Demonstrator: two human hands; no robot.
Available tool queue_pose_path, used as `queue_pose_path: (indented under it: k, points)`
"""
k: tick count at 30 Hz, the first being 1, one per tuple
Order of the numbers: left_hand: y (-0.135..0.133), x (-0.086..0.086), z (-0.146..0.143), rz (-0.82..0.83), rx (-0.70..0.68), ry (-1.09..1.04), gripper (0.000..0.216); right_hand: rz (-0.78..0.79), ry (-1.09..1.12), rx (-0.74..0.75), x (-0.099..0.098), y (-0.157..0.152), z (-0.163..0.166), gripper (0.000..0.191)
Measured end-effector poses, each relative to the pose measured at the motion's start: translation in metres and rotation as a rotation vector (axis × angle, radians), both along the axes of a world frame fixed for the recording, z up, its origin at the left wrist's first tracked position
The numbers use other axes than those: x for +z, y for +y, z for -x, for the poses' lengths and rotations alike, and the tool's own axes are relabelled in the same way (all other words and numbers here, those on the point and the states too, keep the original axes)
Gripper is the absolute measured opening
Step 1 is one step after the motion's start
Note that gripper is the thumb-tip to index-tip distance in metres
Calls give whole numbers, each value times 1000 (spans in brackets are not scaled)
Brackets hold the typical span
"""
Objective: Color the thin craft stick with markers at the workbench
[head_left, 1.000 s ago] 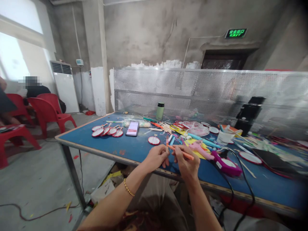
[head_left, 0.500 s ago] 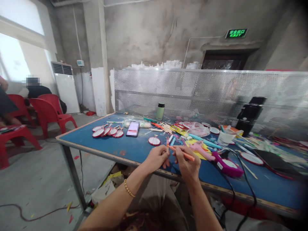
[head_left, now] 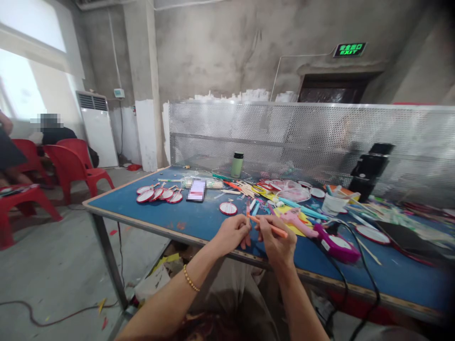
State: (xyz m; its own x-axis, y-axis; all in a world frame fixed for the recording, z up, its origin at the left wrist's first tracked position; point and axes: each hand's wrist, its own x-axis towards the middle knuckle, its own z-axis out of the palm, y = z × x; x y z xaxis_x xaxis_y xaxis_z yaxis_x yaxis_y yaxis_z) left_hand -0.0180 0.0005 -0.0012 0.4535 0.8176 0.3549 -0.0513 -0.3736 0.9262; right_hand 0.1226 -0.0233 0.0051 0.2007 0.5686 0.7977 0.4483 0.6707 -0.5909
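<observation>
My left hand (head_left: 233,232) pinches a small flat wooden stick (head_left: 248,209) upright near the table's front edge; its upper part looks orange. In my right hand (head_left: 277,239) is an orange marker (head_left: 279,231), held like a pen, its tip against or very close to the stick. Just beyond my left hand lies a round white disc with a red rim (head_left: 228,208). Several similar red-rimmed discs on sticks (head_left: 159,194) are grouped at the left. A pink glue gun (head_left: 293,220) rests right of my right hand.
A phone (head_left: 196,190) lies on the blue table (head_left: 128,201). Behind it stands a green bottle (head_left: 237,165). Loose sticks (head_left: 249,188), a white cup (head_left: 334,202) and a purple device (head_left: 337,244) with black cables crowd the right. A perforated metal screen (head_left: 220,125) closes the back.
Almost nothing differs. Both hands keep the same hold on the stick and marker, and the view shifts very slightly.
</observation>
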Motion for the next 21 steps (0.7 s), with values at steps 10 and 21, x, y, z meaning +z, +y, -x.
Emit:
queue_pose_path:
  k: [10,21]
  points:
    - [-1,1,-1,11,-1,0,19,-3,-3,-10,-1,0,0,24]
    - [-1,2,0,7,-3,-1,19,-24,6,-38,-2,-1,-1,23]
